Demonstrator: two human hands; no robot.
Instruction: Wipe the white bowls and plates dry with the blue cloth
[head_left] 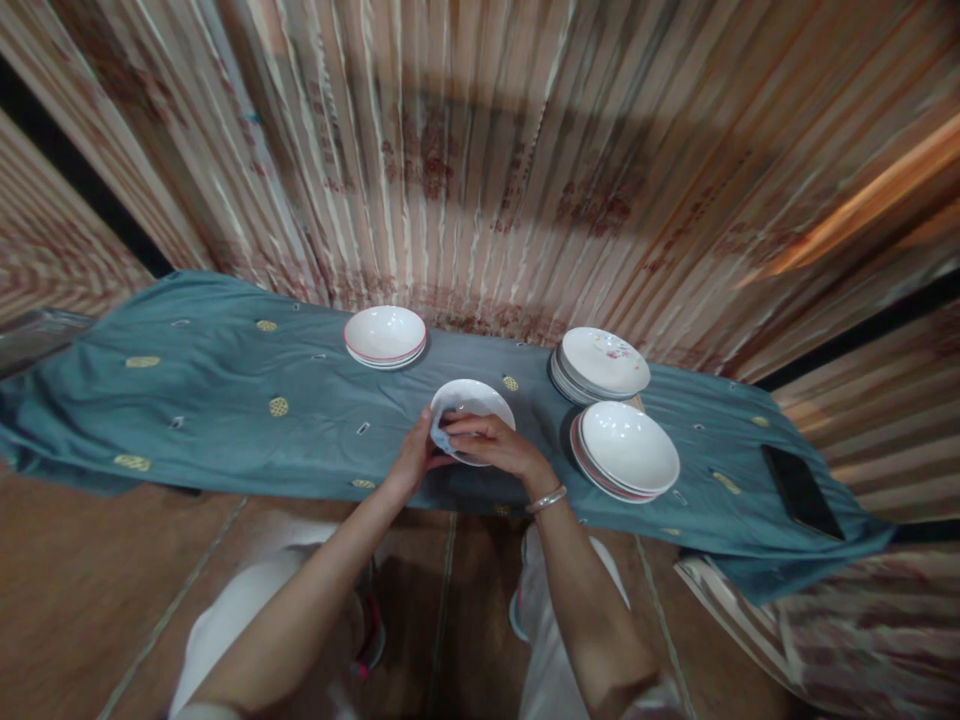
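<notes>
Near the front edge of the table, a white bowl (pixel 487 397) is between my two hands. My left hand (pixel 414 455) grips its left side, thumb at the rim and the other fingers mostly hidden below. A light blue cloth (pixel 439 432) lies against the inner left wall of the bowl. My right hand (pixel 496 442), with a silver bangle on the wrist, reaches over the near rim and presses the cloth with bent fingers. Whether the bowl rests on the table or is lifted slightly, I cannot tell.
A small stack of red-rimmed bowls (pixel 385 335) stands at the back left. To the right are a stack of plates (pixel 604 362) with a floral top one and a stack of bowls (pixel 630 447). A dark phone (pixel 801 490) lies far right on the green tablecloth (pixel 225 400).
</notes>
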